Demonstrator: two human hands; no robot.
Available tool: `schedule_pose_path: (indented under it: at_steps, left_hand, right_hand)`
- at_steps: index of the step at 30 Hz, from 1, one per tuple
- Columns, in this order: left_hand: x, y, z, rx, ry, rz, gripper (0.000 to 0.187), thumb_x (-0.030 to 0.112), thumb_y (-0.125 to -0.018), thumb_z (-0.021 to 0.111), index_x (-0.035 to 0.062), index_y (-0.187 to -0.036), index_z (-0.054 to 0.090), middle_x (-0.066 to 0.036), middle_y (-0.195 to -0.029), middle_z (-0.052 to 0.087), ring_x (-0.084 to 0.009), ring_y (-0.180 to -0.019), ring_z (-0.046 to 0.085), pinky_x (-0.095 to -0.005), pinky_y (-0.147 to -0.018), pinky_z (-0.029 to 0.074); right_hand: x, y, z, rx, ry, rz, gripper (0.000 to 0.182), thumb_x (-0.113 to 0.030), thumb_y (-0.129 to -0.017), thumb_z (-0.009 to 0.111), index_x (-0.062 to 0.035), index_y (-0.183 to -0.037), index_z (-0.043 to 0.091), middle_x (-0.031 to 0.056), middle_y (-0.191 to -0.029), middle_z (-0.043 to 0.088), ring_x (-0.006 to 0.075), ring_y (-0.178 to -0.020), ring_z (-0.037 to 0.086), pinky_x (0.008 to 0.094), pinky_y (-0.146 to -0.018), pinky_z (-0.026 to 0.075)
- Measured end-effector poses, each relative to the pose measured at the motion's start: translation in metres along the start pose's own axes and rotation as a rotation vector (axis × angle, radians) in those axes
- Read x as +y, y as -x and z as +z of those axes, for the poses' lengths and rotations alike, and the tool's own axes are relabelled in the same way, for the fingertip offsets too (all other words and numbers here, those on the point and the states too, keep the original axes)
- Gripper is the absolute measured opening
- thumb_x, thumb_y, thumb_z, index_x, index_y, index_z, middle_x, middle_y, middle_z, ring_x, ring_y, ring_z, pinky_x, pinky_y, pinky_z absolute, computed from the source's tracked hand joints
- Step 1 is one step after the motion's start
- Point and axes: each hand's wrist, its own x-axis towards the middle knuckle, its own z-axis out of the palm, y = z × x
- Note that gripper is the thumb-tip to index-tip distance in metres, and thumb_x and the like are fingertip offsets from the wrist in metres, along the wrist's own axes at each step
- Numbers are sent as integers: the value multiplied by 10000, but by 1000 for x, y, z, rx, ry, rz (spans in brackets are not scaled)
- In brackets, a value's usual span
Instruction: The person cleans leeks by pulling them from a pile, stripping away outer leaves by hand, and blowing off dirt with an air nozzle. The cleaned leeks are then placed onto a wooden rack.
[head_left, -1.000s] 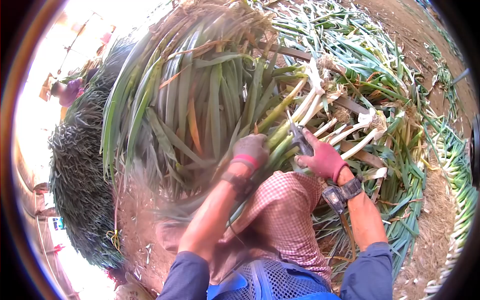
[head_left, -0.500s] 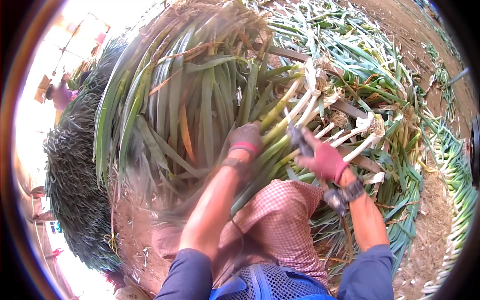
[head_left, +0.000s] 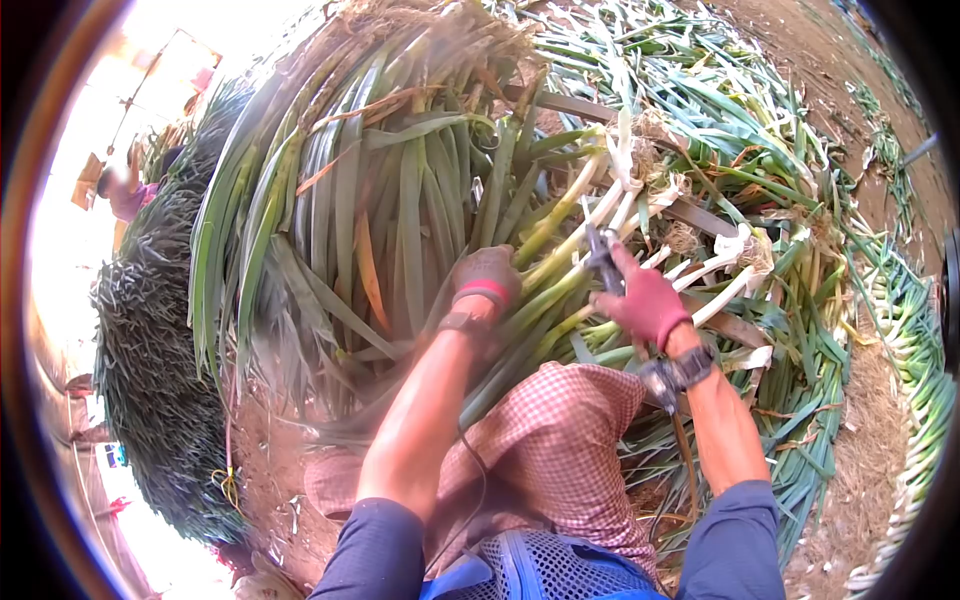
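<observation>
My left hand (head_left: 487,277), in a reddish glove, is closed round green stalks of long onions beside a big drooping bundle of leaves (head_left: 400,200). My right hand (head_left: 645,305), gloved too, grips a dark handheld tool (head_left: 603,262) with a thin tip and a hose or cord behind it. The tip points up at the pale onion stems (head_left: 600,210), close to them; whether it touches them I cannot tell. Shaggy roots (head_left: 655,130) lie at the stems' far ends.
A dark green stack of onions (head_left: 160,370) stands at the left, with another person (head_left: 128,195) beyond it. More onions (head_left: 720,110) are heaped at the upper right, and a row of them (head_left: 915,400) runs along the right edge. My checked-cloth knee (head_left: 560,420) is below.
My right hand and the tool have shifted slightly, with the tool's tip a little higher among the stems. My left hand has barely moved. The person at the left has changed posture.
</observation>
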Motion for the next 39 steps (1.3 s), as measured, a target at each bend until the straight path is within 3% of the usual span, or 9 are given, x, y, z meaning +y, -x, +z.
schedule_pose_path:
  at_steps: [4,7,11,12,16,18,29,35,39]
  left_hand:
    - [-2,-6,8,9,14,1,360,187,-936,599,141,-1258,752,-166,-1281,756,-341,-1216,715,-453,-1025,563]
    - [-2,-4,12,71,66,18,385,256,-904,633,142,-1247,765,-195,-1219,763,-393,-1183,708,-503,-1016,554]
    - [4,1,-2,7,36,-14,414,170,-924,591,153,-1304,755,-170,-1291,753,-347,-1232,707,-452,-1047,553]
    - [2,2,0,9,42,-23,420,174,-925,592,159,-1311,756,-171,-1291,753,-346,-1235,706,-451,-1051,551]
    - [-3,-3,9,33,105,-18,426,173,-921,597,169,-1316,756,-172,-1286,754,-343,-1242,704,-449,-1058,548]
    - [-4,-4,8,47,114,-19,453,261,-888,652,185,-1320,764,-169,-1266,756,-368,-1204,706,-462,-1059,547]
    - [-8,-5,6,29,174,-37,491,265,-871,664,170,-1343,759,-148,-1318,745,-341,-1249,694,-446,-1093,529]
    - [-5,-1,3,35,155,-35,413,211,-916,631,178,-1304,769,-142,-1301,754,-332,-1238,702,-448,-1066,539]
    - [-8,-4,6,36,162,-28,427,196,-916,622,191,-1318,766,-144,-1311,749,-333,-1248,696,-446,-1080,530]
  right_hand:
    - [14,41,35,-120,94,-259,1005,-415,-889,751,-72,-1701,267,248,-967,762,405,-911,757,466,-869,597]
    - [11,38,41,-19,55,-136,983,-410,-902,736,-70,-1700,273,234,-950,761,397,-898,757,454,-850,602]
    - [13,38,42,-56,-48,-137,974,-419,-897,731,-74,-1693,288,235,-976,765,415,-889,760,469,-830,607]
    - [21,42,56,31,57,-318,968,-413,-895,730,-85,-1694,292,237,-961,759,428,-863,754,485,-815,606]
    - [12,28,57,75,71,-104,989,-459,-882,743,-116,-1697,300,248,-977,752,438,-889,755,498,-846,606]
    - [15,31,59,49,46,-105,984,-462,-881,744,-120,-1694,308,255,-981,752,445,-889,752,502,-850,606]
    - [-3,43,87,86,135,-103,989,-435,-896,749,-156,-1714,267,280,-1063,722,489,-924,744,533,-882,606]
    - [-4,1,69,215,51,-5,924,-425,-919,738,-139,-1694,325,262,-1018,740,442,-909,758,529,-838,610]
    - [-8,-33,42,172,62,87,901,-407,-915,700,-132,-1691,332,247,-1010,773,424,-958,764,506,-887,604]
